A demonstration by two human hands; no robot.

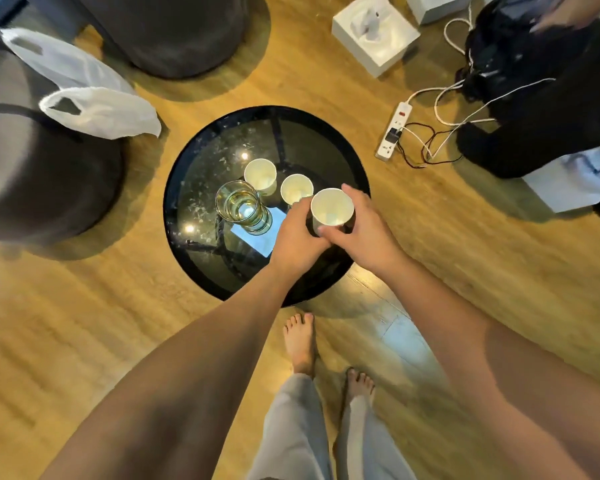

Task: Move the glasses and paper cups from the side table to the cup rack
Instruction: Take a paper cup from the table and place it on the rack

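A round black glass side table (201,174) stands on the wooden floor. On it are two white paper cups: one at the back (260,174) and one in the middle (296,188). Left of them stand stacked clear glasses (243,206) with a greenish tint. A third white paper cup (331,207) is held above the table's right side. My right hand (361,230) grips it from the right, thumb in front. My left hand (297,237) wraps the cup's left side. The cup rack is not in view.
Dark round seats stand at the back (174,32) and left (39,174), with a white plastic bag (94,102) on the left one. A power strip (394,131) with cables, a white tissue box (374,32) and a black bag (520,81) lie at the right. My bare feet (300,344) are near the table.
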